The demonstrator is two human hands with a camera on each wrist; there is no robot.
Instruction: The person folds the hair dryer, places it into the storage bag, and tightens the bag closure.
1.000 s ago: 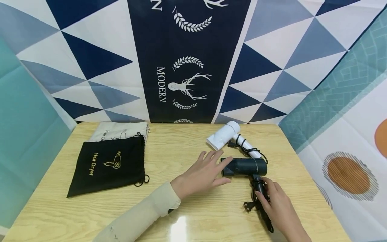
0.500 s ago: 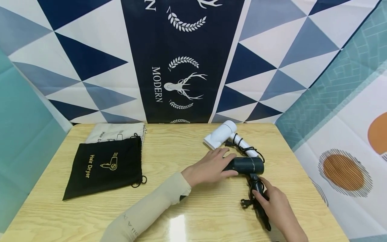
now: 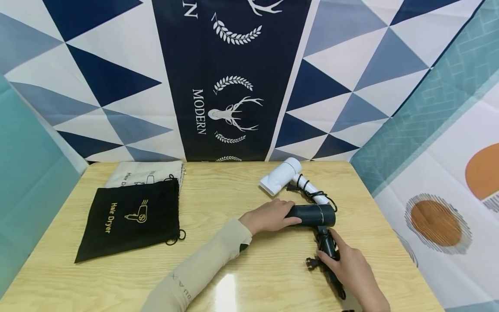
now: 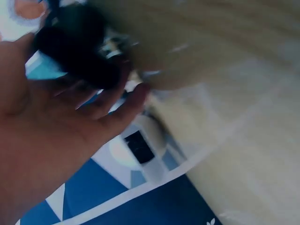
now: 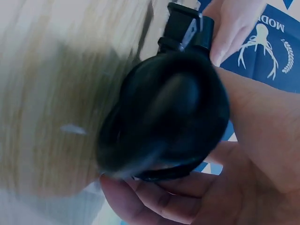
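A black hair dryer (image 3: 312,215) lies at the right of the table, its cord wound about the handle and its plug (image 3: 312,263) sticking out leftward. My left hand (image 3: 270,216) holds the nozzle end, thumb in front and fingers behind, covering the tip. Around the handle my right hand (image 3: 351,265) has its thumb and fingers curled. In the right wrist view the handle's end (image 5: 164,117) looms large and blurred. Just behind lies a white hair dryer (image 3: 280,177), its handle wrapped in black cord; neither hand touches it.
A black drawstring bag (image 3: 128,223) printed "Hair Dryer" lies flat at the left, partly over a whitish bag (image 3: 132,170). A patterned cloth wall (image 3: 230,56) rises along the table's back edge, and more cloth hangs at both sides.
My left hand has moved right from hovering by the nozzle and now grips it. My right hand stays on the handle. The view has shifted slightly, and the black hair dryer has hardly moved.
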